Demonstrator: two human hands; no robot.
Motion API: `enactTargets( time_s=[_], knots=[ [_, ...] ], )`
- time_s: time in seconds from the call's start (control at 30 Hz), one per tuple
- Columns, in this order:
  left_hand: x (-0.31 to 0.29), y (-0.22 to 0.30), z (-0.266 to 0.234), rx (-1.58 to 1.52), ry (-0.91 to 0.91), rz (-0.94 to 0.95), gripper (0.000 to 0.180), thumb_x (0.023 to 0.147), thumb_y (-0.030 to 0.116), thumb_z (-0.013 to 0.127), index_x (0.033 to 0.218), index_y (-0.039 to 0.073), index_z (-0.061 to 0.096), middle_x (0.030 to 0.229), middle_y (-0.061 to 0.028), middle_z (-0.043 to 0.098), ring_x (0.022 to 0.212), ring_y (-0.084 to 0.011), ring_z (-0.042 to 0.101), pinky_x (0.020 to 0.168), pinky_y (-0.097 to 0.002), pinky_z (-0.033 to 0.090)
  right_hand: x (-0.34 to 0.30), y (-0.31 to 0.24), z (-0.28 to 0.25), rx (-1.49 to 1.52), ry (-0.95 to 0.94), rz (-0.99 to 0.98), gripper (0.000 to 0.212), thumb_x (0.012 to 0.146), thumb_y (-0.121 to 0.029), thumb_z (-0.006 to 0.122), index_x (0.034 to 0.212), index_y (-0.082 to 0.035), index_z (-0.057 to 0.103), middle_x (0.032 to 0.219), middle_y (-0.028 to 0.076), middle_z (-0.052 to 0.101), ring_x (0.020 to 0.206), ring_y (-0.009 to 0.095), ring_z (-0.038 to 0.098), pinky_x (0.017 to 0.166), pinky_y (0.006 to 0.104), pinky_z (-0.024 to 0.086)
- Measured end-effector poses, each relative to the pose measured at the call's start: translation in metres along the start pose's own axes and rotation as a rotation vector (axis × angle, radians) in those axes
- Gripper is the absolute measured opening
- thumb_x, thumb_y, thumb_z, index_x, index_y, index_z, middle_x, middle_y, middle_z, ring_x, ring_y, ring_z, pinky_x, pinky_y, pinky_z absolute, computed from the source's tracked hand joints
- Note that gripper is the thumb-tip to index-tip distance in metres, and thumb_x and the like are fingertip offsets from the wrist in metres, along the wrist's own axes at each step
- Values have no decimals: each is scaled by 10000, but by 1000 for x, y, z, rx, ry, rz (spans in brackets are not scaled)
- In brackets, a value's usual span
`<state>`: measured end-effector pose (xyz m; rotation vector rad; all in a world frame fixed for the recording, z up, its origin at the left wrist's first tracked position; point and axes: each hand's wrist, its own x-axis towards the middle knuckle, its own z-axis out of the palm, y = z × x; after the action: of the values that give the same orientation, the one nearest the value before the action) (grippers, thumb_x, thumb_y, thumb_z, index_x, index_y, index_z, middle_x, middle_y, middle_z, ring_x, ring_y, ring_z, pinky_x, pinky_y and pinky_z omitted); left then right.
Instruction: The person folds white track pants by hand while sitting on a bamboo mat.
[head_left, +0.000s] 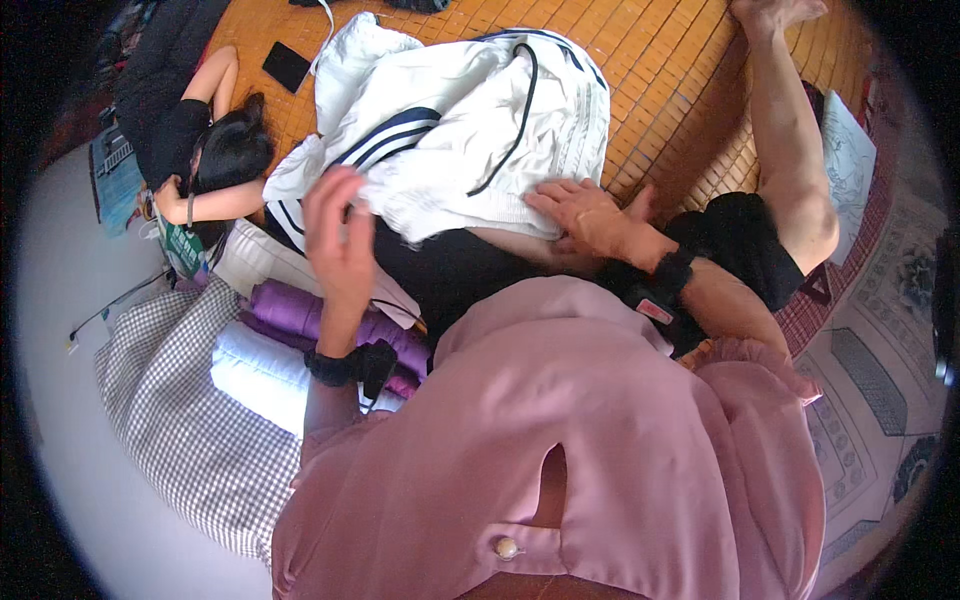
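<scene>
Spread in front of me lies a white garment (455, 130) with navy stripes, a ribbed hem and a thin dark line curving across it. It is rumpled, and its near edge rests over my lap. Above its near left part my left hand (340, 235) is raised, a little blurred, with the fingers apart and nothing seen between them. My right hand (590, 215) lies flat on the garment's near right edge, fingers stretched out and thumb apart.
A woven bamboo mat (670, 100) lies under the garment, with a dark phone (286, 66) at the far left. Another person (225, 150) lies at the left, an arm near the garment. Rolled purple (290, 305) and light-blue cloth (260, 365) and a checked cloth (190, 410) are beside me.
</scene>
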<state>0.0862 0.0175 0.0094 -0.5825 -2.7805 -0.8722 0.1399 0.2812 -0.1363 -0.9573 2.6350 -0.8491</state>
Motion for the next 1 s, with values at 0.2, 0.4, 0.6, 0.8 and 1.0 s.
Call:
enactTargets(
  time_s=[0.2, 0.4, 0.6, 0.8, 1.0],
  knots=[
    [-10, -1, 12, 245, -518, 231, 407, 657, 119, 682, 1030, 33, 544, 1145, -107, 501, 1128, -273, 431, 936, -385, 313, 2, 6, -4, 83, -216, 125, 321, 679, -139, 570, 988, -55, 547, 945, 139, 577, 905, 302, 562, 767, 386, 450],
    [-16, 4, 10, 152, -533, 197, 504, 628, 121, 691, 1094, 51, 511, 1184, -100, 454, 1139, -265, 415, 927, -388, 312, -12, 10, -44, 238, -238, 247, 326, 658, -175, 602, 962, -60, 583, 844, 160, 603, 844, 325, 569, 762, 387, 440],
    [-23, -4, 38, 330, -433, 352, 426, 666, -45, 510, 1080, 53, 530, 1162, -108, 481, 1118, -262, 432, 908, -384, 333, -22, 5, -101, 543, -236, 320, 392, 712, -235, 603, 1023, 3, 584, 867, 168, 619, 802, 205, 592, 737, 296, 455],
    [-22, 15, 46, -58, -278, 405, 234, 665, -35, 534, 885, 10, 602, 870, -87, 595, 911, -230, 555, 781, -354, 412, -41, -3, -123, 726, -467, 481, 374, 781, -316, 566, 988, -5, 588, 828, 134, 613, 761, 256, 579, 671, 328, 469],
    [-29, 28, 49, -187, -285, 469, 213, 682, 0, 545, 887, 17, 598, 806, -88, 592, 775, -220, 583, 680, -324, 442, -13, 16, -42, 1062, -234, 694, 355, 790, -316, 593, 1017, -43, 588, 844, 32, 600, 806, 98, 546, 734, 264, 449]
  ],
)
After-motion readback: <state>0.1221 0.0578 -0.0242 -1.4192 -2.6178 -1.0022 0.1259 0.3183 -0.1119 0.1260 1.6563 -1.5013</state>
